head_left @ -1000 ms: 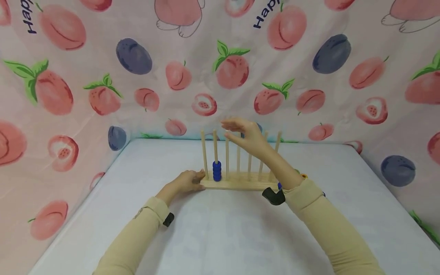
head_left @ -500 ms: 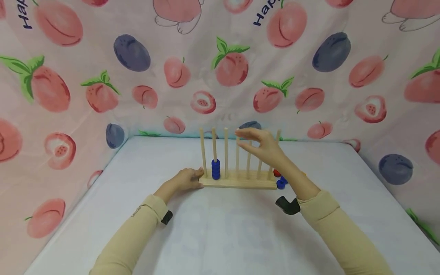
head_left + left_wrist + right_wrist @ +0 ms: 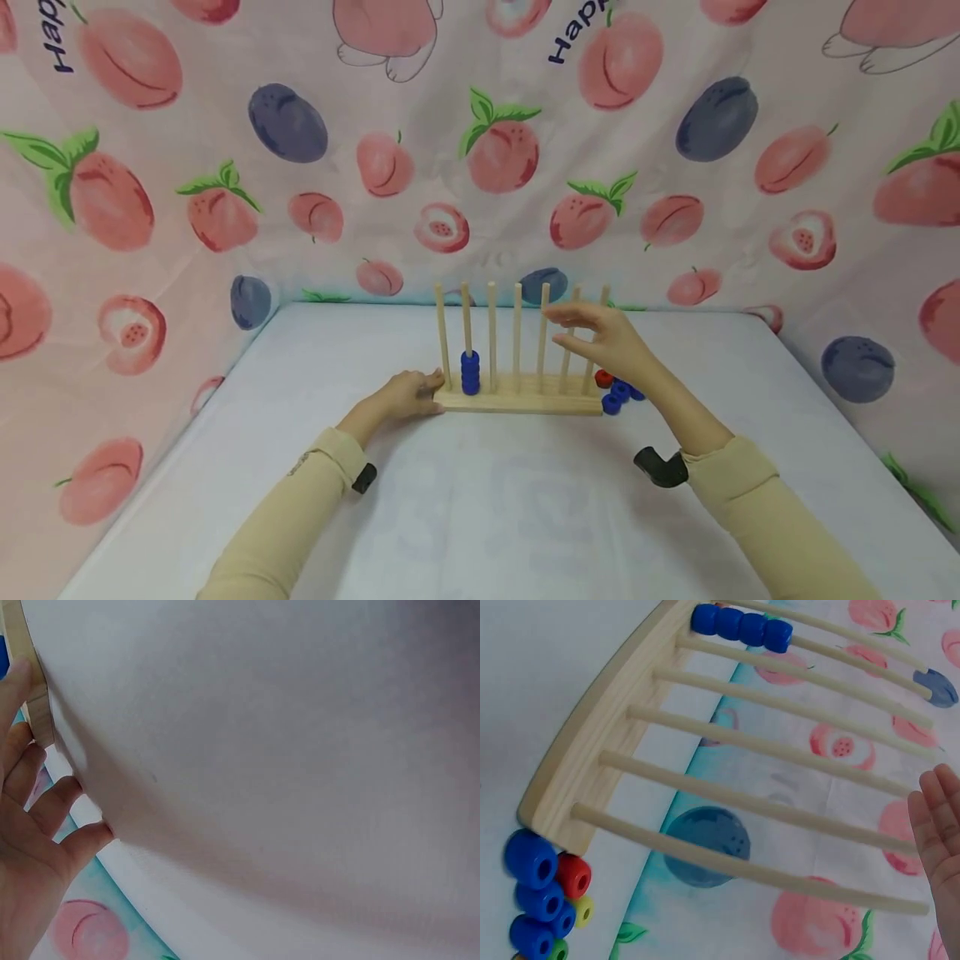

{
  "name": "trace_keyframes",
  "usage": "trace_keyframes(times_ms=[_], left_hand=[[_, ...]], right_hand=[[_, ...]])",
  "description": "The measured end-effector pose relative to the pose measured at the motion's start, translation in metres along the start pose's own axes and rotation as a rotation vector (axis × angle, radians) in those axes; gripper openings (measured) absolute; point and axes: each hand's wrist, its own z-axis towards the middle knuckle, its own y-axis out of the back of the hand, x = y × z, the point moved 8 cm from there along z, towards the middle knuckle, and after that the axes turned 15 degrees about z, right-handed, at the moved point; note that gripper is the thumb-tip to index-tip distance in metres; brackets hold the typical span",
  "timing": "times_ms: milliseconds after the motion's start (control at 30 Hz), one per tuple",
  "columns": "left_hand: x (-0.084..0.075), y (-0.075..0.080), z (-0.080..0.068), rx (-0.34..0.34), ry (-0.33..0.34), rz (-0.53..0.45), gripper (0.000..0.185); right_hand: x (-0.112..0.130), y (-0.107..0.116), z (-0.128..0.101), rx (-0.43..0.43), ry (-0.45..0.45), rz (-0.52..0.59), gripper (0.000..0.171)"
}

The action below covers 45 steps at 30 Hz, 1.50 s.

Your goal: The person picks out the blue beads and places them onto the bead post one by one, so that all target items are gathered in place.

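A wooden peg rack [image 3: 517,403] with several upright pegs stands on the white table. Stacked on its second peg from the left are several blue beads [image 3: 470,373]. My left hand [image 3: 403,394] holds the left end of the base; in the left wrist view its finger and thumb lie on either side of the wood [image 3: 39,712]. My right hand [image 3: 603,335] hovers by the right-hand pegs, thumb and fingers apart, nothing between them. The right wrist view shows part of that hand [image 3: 939,832] near the peg tips.
Loose beads lie at the rack's right end, among them a blue bead [image 3: 611,404], a red bead [image 3: 603,378] and, in the right wrist view, a yellow bead [image 3: 583,910]. A fruit-print cloth [image 3: 442,125] hangs behind the table.
My right hand has moved right and down, from above the left and middle pegs to the right-hand ones, uncovering the loose beads. My left hand has stayed on the rack's end.
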Motion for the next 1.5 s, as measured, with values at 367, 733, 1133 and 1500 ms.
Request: trace_keyframes(times_ms=[367, 733, 1133, 1500], left_hand=[[0.002, 0.000, 0.003, 0.008, 0.018, -0.004, 0.058], [0.006, 0.003, -0.001, -0.018, 0.011, 0.005, 0.058], [-0.006, 0.003, 0.001, -0.019, -0.053, 0.050, 0.059], [-0.005, -0.002, -0.002, 0.015, -0.055, 0.074, 0.060]], right_hand=[[-0.013, 0.014, -0.016, 0.008, 0.019, 0.029, 0.034], [-0.027, 0.019, -0.033, 0.034, -0.047, -0.002, 0.033], [-0.050, 0.026, -0.057, 0.095, -0.109, -0.032, 0.028], [-0.074, 0.028, -0.071, 0.107, -0.155, -0.027, 0.029]])
